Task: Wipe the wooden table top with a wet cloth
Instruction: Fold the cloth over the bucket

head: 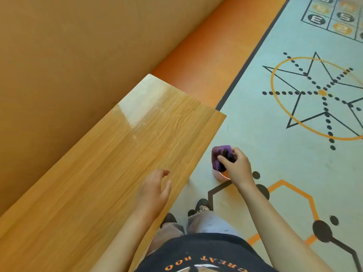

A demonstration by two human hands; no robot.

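A long wooden table top (121, 158) runs from the lower left toward the upper middle, with a glossy patch near its far end. My right hand (238, 167) grips a bunched purple cloth (221, 156) in the air, to the right of the table's edge and above a small pink bowl (221, 176) on the floor. My left hand (155, 191) hovers over the table's near right edge with relaxed, spread fingers and holds nothing.
An orange wall (68, 55) borders the table's left side. The floor on the right is pale with an orange strip (206, 61), a star and circle pattern (322, 93) and an orange hexagon. My feet (200, 207) stand close to the table's edge.
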